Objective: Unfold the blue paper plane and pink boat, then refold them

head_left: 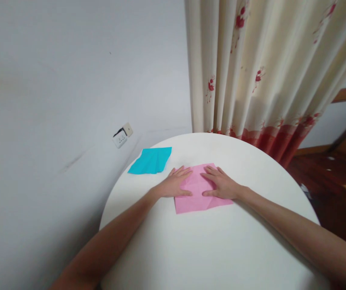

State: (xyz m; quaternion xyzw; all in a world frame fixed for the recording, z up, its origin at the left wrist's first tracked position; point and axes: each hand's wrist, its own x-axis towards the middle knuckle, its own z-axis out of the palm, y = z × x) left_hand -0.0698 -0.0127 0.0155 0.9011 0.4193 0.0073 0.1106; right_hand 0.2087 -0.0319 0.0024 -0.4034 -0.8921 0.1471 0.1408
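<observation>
A pink sheet of paper (197,201) with crease lines lies spread on the white table. My left hand (175,183) rests flat over its left side, fingers apart and pointing inward. On the right side of the same sheet, my right hand (221,183) lies with its fingers spread. A strip of pink shows between the two hands, and the parts under the palms are hidden. Behind and to the left of my left hand is a creased blue sheet of paper (151,160), which neither hand touches.
The round white table (173,249) stands close to a pale wall (70,80) with a socket (120,139) in it. A cream curtain with red flowers (251,60) hangs behind the table's far edge. Dark reddish flooring (332,173) shows at the right.
</observation>
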